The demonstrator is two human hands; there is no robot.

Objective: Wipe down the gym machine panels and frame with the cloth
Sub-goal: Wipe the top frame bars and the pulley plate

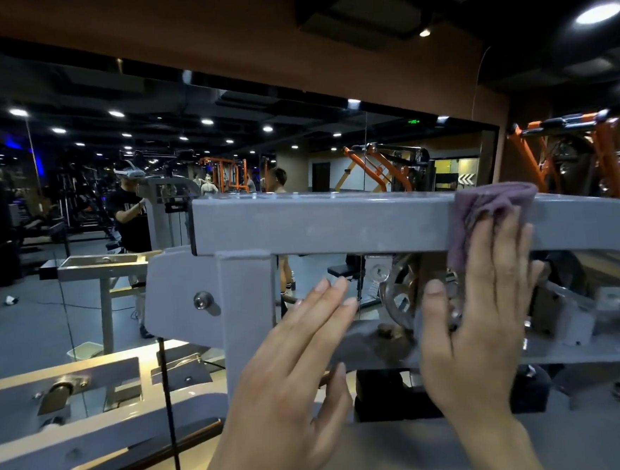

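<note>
A grey steel beam (322,223) of the gym machine runs across the middle of the view, bolted to a grey upright plate (247,298). A purple-grey cloth (490,207) is draped over the beam's right part. My right hand (483,318) presses flat against the cloth with straight fingers, thumb spread to the left. My left hand (292,375) hovers lower, in front of the upright plate, its fingers straight and holding nothing.
A pulley wheel (404,294) sits behind the beam under the cloth. A black cable (168,410) hangs at lower left beside a lit frame plate (63,395). A wall mirror (78,199) behind reflects people and orange racks (571,158).
</note>
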